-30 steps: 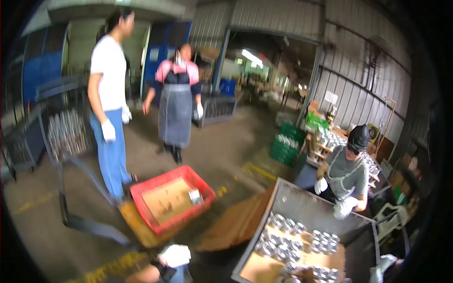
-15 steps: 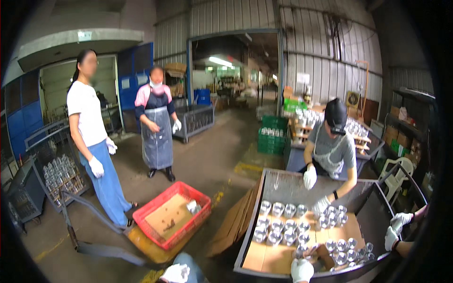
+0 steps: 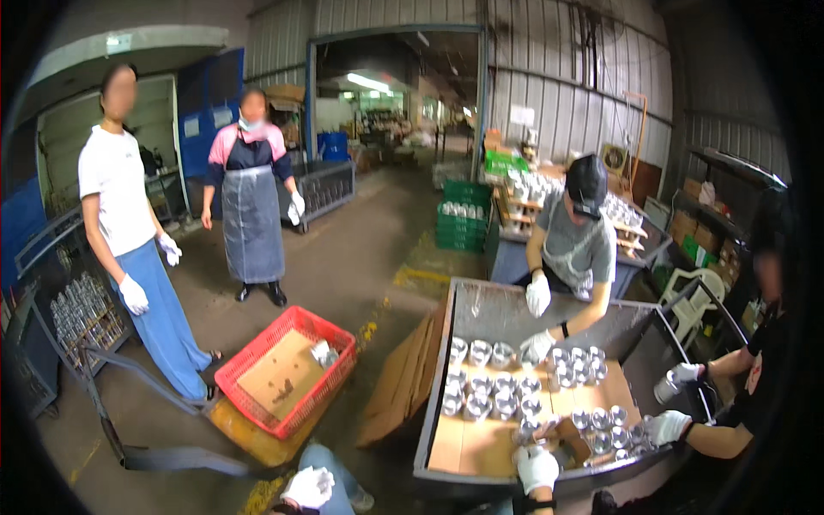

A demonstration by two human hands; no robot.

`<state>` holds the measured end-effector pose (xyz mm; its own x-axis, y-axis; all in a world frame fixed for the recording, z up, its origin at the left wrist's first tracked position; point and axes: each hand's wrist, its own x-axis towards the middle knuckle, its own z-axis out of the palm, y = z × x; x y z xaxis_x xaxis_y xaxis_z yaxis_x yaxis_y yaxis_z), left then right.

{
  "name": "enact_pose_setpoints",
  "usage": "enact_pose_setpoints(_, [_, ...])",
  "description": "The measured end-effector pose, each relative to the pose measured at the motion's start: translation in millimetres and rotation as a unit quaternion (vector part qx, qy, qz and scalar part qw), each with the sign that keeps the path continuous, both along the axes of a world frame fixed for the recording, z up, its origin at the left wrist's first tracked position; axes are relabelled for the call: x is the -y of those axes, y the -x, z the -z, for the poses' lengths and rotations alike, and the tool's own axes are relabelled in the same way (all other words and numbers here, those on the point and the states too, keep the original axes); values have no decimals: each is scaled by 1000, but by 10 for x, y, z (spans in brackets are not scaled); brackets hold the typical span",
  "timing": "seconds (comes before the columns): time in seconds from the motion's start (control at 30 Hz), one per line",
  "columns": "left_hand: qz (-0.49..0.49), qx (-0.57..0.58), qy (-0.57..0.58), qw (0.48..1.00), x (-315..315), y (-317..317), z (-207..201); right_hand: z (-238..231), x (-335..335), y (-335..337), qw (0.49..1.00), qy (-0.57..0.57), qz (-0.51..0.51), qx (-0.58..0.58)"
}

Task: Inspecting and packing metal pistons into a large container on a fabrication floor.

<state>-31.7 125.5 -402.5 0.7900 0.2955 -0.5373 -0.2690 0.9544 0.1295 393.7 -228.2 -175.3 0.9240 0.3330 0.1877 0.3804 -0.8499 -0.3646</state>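
Right hand in among the metal cups, left hand down by a denim-clad knee.
On my feed the gloved right hand [image 3: 538, 469] reaches over the near edge of the dark bin [image 3: 489, 302], fingertips at the closest of the silvery metal cups [image 3: 478, 403]; I cannot tell whether they pinch it. I have the gloved left hand [image 3: 309, 487] over the knee [image 3: 326, 463], well apart from the cups, and cannot tell whether its fingers are spread or pressed together. The cups stand in groups on a cardboard sheet [image 3: 468, 442] inside the bin. Across from me, a co-worker in a grey shirt [image 3: 592, 249] reaches between groups; at the right, another co-worker's gloved hand [image 3: 687, 372] holds a single cup [image 3: 668, 390].
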Motion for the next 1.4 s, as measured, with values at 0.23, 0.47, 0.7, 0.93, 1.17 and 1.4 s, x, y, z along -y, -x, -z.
enact_pose_setpoints(0.23, [128,37,21,991,-202,703,47,-170,-163,-22,1000,15,-6,16])
enact_pose_setpoints(0.47, [166,-300,-697,630,217,1321,735,102,192,44,985,107,-116,77])
enact_pose_setpoints(0.7, [205,-352,-650,642,782,1814,854,-367,59,293,992,70,-101,-7])
enact_pose_setpoints(0.93, [354,-317,-640,604,194,1519,607,-79,92,-89,959,212,-181,44])
enact_pose_setpoints(1.17, [466,-259,-609,587,-200,484,828,-339,32,139,950,170,-242,-99])
enact_pose_setpoints(1.4, [568,-202,-553,575,-81,-270,817,-349,-65,111,946,207,-64,-242])
